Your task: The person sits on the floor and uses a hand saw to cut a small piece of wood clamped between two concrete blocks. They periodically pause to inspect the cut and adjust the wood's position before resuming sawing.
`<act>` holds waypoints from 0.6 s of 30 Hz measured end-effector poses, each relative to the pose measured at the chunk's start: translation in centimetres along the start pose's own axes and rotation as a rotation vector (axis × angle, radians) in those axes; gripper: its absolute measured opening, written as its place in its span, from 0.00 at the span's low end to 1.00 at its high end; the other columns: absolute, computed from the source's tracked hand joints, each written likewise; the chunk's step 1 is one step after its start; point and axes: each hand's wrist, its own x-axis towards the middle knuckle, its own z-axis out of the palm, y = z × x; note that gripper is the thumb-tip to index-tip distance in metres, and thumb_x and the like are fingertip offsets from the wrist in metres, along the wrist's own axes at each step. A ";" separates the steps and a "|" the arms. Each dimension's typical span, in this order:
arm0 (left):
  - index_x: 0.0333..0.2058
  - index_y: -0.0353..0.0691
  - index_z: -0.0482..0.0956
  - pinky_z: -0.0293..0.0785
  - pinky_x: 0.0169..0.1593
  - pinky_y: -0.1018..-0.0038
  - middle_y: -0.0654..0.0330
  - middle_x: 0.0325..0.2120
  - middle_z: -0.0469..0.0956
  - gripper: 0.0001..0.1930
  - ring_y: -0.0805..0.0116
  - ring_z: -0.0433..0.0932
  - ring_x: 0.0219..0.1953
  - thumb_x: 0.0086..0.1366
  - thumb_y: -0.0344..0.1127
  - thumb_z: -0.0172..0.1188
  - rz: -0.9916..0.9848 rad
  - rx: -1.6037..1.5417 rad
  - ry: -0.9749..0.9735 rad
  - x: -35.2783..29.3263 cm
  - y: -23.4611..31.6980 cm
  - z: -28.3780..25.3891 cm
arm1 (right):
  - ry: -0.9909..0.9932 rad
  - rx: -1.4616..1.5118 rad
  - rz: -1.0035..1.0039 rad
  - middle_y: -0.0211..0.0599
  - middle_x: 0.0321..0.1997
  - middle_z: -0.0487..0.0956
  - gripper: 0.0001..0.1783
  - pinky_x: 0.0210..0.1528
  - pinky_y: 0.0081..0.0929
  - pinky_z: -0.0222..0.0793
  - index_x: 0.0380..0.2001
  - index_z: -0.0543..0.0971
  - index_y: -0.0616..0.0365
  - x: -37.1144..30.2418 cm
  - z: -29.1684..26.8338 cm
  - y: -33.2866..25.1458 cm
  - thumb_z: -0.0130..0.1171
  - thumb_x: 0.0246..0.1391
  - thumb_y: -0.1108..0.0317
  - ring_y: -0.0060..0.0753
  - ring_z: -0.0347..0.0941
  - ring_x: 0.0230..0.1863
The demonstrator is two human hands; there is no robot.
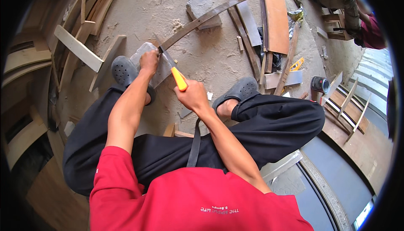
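My right hand [193, 96] is closed round the yellow handle of a handsaw [178, 77]. Its thin metal blade [168, 59] points up and left, crossing the near end of a long wooden strip [206, 17]. Fingers of my left hand [149, 61] are curled on that near end, just left of the blade. The strip runs away to the upper right, over a pale block [204, 8] with a blue patch. A second grey block [161, 76] lies under my left hand, between my feet. Whether the blade has cut into the wood cannot be made out.
Boards, metal strips and a brown panel [276, 22] lie at the upper right. Nearby are a yellow tool [297, 64] and a dark can [320, 85]. Curved wooden pieces [78, 48] crowd the left. Another person's leg [345, 8] shows at the far right.
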 end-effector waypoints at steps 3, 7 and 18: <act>0.34 0.42 0.83 0.79 0.39 0.56 0.47 0.29 0.81 0.13 0.47 0.82 0.35 0.66 0.43 0.54 -0.023 0.006 -0.019 0.1 0.3 -1.6 | -0.057 -0.028 0.041 0.55 0.25 0.79 0.16 0.35 0.48 0.73 0.32 0.81 0.61 -4.6 -3.5 -1.6 0.59 0.46 0.59 0.59 0.76 0.29; 0.34 0.42 0.83 0.78 0.39 0.56 0.47 0.30 0.81 0.13 0.46 0.82 0.35 0.66 0.44 0.54 -0.005 0.011 0.007 0.1 0.5 -1.8 | -0.097 -0.074 0.107 0.56 0.25 0.79 0.17 0.37 0.48 0.73 0.36 0.82 0.58 -3.1 -1.7 -1.4 0.59 0.46 0.59 0.59 0.77 0.30; 0.33 0.44 0.83 0.78 0.39 0.55 0.47 0.30 0.81 0.13 0.46 0.82 0.35 0.64 0.45 0.56 0.010 0.004 0.016 0.3 -0.1 -1.2 | -0.118 -0.037 0.152 0.59 0.26 0.79 0.16 0.38 0.49 0.75 0.36 0.82 0.60 -0.7 -2.0 -3.0 0.59 0.46 0.62 0.61 0.78 0.31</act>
